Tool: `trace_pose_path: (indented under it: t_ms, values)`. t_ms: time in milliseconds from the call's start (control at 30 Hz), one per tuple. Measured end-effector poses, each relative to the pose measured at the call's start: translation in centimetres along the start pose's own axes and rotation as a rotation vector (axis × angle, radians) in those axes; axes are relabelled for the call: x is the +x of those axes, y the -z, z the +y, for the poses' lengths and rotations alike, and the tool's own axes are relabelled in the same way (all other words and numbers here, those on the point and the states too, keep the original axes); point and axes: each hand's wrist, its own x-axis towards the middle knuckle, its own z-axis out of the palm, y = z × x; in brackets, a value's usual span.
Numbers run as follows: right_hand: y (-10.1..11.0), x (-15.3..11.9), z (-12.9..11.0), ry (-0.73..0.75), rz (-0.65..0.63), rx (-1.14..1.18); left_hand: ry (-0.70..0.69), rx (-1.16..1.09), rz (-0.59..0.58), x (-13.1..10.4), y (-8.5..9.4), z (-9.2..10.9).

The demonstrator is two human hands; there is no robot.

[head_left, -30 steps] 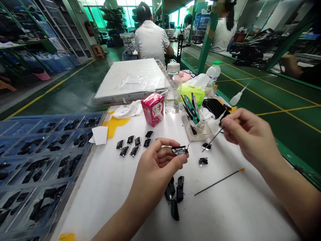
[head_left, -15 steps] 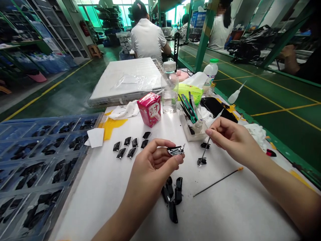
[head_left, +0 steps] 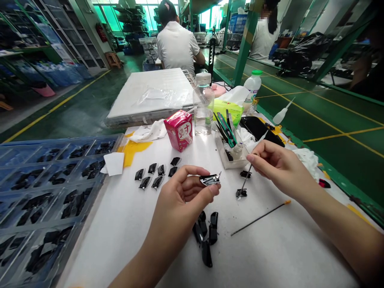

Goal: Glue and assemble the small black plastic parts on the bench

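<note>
At bench centre, taken as the hub of the dial: a silvery part [head_left: 209, 179] in my left hand [head_left: 182, 204], clamped between thumb and fingertips, raised off the white top [head_left: 135, 244].

At 2, my right hand [head_left: 274, 165], thumb and finger pinched tight on a thin stick [head_left: 245, 181] that slants down and inward. Its lower end meets, in this view, a dark piece [head_left: 241, 194] at 4; touching or just above, I cannot tell. Second stick [head_left: 260, 218], orange-ended, lies loose at 4, beyond that piece.

At 6, a cluster of black parts [head_left: 207, 246], just past my wrist. At 9, a loose group of clear-edged pieces [head_left: 157, 182] on the bench; farther out that way, a divided tray [head_left: 82, 218] of dark parts. Tool box [head_left: 223, 154] at 1, carton [head_left: 179, 132] at 11.

Step in hand, as I judge it: fine stick work at the dark piece, silvery part held ready. Next move seems to want a light right pinch and exact tip control; left grip steady, no squeeze. If the stick is meant for the silvery part, its tip must lift and swing toward 9 or 10.
</note>
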Motion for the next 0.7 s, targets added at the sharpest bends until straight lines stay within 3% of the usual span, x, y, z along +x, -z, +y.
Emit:
trace_pose_path:
  t_ms: [700]
  values:
    - [0.75,0.17,-0.25,0.009,0.037,-0.054,0.016,0.011,-0.001,-0.27,0.05,0.39]
